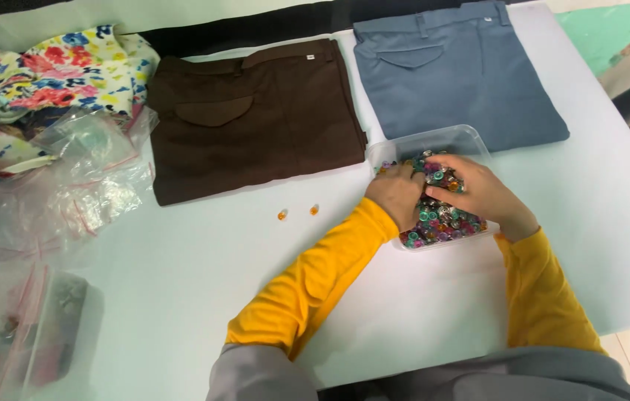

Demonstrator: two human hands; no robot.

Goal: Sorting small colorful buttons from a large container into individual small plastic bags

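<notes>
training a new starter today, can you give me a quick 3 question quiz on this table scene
1. True or false: both hands are inside the clear plastic tub of coloured beads.
2. Which folded garment lies nearest the tub? A) brown trousers B) blue-grey trousers C) floral cloth
3. How many loose orange beads lie on the white table apart from the tub?

Key
1. True: the left hand and the right hand both rest in the beads.
2. B: the blue-grey trousers lie just behind the tub; the brown trousers lie to its left, and the floral cloth lies at the far left.
3. Two orange beads.
</notes>
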